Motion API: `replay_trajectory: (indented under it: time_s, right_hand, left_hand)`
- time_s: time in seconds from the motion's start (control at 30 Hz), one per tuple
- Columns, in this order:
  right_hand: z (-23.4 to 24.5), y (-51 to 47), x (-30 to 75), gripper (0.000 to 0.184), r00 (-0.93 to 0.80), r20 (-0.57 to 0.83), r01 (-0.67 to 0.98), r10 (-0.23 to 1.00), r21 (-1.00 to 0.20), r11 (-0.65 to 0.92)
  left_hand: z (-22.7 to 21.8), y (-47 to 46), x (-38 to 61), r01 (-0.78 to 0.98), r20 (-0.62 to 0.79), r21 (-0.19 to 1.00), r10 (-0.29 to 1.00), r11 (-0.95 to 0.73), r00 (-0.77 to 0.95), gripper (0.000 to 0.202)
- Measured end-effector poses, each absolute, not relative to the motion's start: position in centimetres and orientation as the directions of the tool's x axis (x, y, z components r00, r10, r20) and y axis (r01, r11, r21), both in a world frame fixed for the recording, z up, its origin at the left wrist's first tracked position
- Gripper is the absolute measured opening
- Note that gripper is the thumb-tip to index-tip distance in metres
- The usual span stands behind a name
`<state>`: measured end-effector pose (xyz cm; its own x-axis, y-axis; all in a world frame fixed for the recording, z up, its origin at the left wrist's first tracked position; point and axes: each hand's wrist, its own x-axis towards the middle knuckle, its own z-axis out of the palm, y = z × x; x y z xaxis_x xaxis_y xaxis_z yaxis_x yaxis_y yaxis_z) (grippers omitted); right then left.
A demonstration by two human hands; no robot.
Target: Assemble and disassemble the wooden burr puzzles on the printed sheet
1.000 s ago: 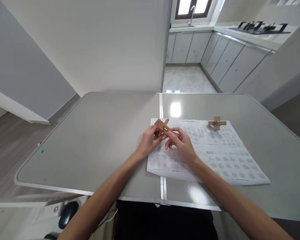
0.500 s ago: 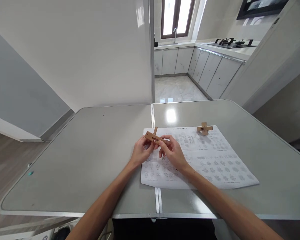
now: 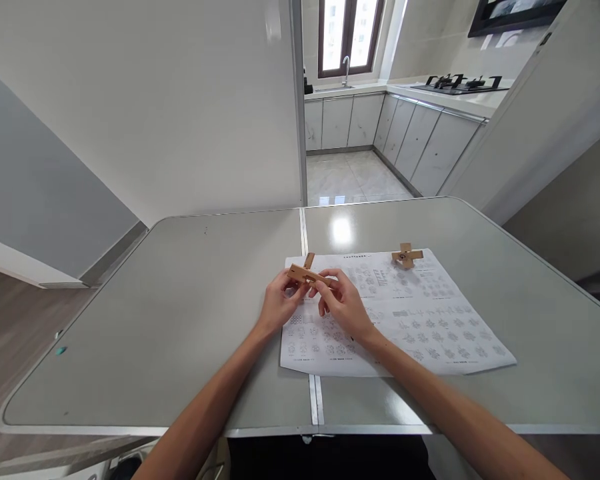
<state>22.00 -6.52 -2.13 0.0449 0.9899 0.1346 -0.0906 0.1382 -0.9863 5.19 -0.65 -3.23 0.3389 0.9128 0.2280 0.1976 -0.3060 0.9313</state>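
Note:
Between my two hands is a wooden puzzle (image 3: 304,273) of crossed bars, held just above the printed sheet. A long bar with a slot lies across it, and a shorter bar sticks up behind. My left hand (image 3: 279,303) is closed on its left part, with the thumb below. On the right end, my right hand (image 3: 345,303) pinches the long bar with thumb and forefinger, its other fingers curled loosely. The palms hide part of the puzzle. Under the hands lies the instruction sheet (image 3: 430,333), covered in small line drawings.
A second wooden cross-shaped puzzle (image 3: 407,255) rests on the sheet's far right part. The grey folding table (image 3: 180,320) has a metal seam down its middle. A small teal piece (image 3: 61,350) is near the left edge. Beyond are a wall and kitchen counters (image 3: 430,133).
The camera view has shifted slightly. Both hands keep their hold on the wooden puzzle, which has turned a little; its upright bar leans slightly differently.

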Motion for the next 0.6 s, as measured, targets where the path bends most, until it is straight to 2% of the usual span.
replay_trajectory:
  time_s: [0.1,0.3,0.5,0.6]
  right_hand:
    - [-2.2,-6.3,22.1,0.037,0.017,0.102,-0.154,0.995,-0.983,0.103]
    - [-2.4,-6.3,22.1,0.039,0.005,0.089,-0.166,0.996,-0.982,0.088]
    - [-3.1,-6.3,21.8,0.04,0.003,0.05,-0.143,0.999,-0.988,0.05]
    - [-3.7,-6.2,21.8,0.04,0.021,0.048,-0.143,0.999,-0.988,0.05]
  left_hand:
    - [-3.1,-0.6,5.1,0.151,0.191,0.955,0.922,-0.254,0.337,0.042]
    - [-2.7,-0.7,5.0,0.082,0.144,0.98,0.929,-0.182,0.342,0.048]
    - [-2.6,-1.1,5.1,0.095,0.198,0.964,0.906,-0.25,0.373,0.046]
    - [-2.6,-1.3,5.1,0.067,0.224,0.961,0.901,-0.267,0.372,0.054]
